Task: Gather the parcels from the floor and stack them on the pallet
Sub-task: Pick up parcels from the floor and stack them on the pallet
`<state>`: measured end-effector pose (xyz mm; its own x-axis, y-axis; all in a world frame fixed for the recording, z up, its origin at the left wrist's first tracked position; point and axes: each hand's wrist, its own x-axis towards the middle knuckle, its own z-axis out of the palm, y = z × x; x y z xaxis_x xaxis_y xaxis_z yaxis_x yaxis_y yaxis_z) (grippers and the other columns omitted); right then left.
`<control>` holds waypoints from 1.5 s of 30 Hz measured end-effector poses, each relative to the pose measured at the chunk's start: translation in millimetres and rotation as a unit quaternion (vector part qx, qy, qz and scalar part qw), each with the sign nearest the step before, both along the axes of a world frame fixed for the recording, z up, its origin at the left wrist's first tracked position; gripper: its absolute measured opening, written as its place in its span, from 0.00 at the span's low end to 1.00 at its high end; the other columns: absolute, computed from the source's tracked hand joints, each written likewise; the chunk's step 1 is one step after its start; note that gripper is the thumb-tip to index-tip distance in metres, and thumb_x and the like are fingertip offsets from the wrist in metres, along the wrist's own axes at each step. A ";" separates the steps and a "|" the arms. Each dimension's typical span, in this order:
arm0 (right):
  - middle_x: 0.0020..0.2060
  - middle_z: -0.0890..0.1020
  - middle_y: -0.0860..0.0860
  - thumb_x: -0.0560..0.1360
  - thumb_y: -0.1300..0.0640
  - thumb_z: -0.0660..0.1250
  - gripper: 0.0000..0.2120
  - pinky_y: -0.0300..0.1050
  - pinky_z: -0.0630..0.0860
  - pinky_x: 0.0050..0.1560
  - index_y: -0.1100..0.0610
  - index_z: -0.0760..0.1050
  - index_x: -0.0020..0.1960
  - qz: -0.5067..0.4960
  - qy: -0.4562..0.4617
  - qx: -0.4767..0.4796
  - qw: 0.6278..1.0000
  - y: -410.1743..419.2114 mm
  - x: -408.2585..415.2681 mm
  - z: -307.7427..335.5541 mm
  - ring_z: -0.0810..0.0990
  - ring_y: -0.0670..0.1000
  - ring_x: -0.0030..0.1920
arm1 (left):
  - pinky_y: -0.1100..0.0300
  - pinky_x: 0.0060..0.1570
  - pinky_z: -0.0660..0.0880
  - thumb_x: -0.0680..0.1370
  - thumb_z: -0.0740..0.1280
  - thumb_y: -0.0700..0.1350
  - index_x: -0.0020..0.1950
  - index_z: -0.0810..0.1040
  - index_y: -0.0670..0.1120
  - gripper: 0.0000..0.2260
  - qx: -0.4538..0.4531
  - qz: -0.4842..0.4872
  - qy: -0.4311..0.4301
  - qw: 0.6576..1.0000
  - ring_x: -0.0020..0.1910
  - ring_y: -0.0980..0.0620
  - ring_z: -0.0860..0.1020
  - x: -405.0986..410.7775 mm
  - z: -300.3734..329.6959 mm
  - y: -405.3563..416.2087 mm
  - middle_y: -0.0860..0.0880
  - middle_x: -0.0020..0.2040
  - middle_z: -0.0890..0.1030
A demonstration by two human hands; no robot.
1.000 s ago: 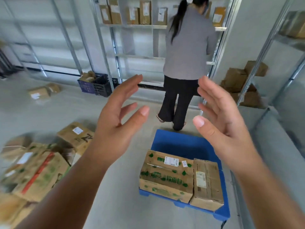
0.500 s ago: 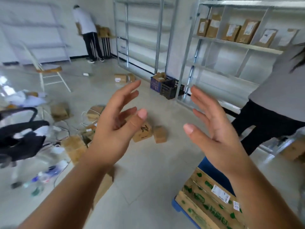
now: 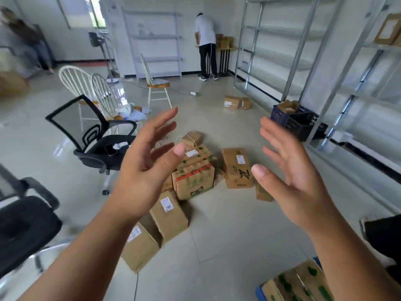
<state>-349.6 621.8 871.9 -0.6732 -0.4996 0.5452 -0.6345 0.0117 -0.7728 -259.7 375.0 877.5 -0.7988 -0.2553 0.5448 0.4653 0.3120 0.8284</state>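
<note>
A heap of cardboard parcels lies on the floor ahead: a green-printed box with red tape [image 3: 194, 181], a plain box marked "Z" [image 3: 237, 168], and two labelled boxes nearer me [image 3: 169, 216] [image 3: 138, 246]. My left hand [image 3: 143, 168] and my right hand [image 3: 290, 168] are raised in front of me, palms facing each other, fingers spread, holding nothing. They hover above the heap without touching it. The blue pallet [image 3: 259, 292] shows only as a corner at the bottom right, with green-printed boxes [image 3: 301, 283] on it.
Black office chairs [image 3: 95, 135] [image 3: 23, 224] and white wooden chairs [image 3: 84, 88] stand to the left. Metal shelving [image 3: 282, 51] lines the right wall, with dark crates [image 3: 297, 122] at its foot. Two more parcels [image 3: 236, 102] lie farther off. A person [image 3: 206, 44] stands at the back.
My view has swung left, away from the pallet and onto the parcel heap. Both hands stay raised and spread, holding nothing.
</note>
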 end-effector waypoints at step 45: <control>0.78 0.68 0.39 0.77 0.48 0.70 0.34 0.53 0.65 0.79 0.44 0.62 0.80 0.023 -0.078 0.048 0.996 -114.7 -302.6 -62.8 0.65 0.41 0.79 | 0.58 0.69 0.72 0.76 0.69 0.58 0.78 0.72 0.52 0.31 0.048 0.077 -0.095 0.991 0.76 0.55 0.73 -255.5 -86.3 -131.7 0.53 0.74 0.78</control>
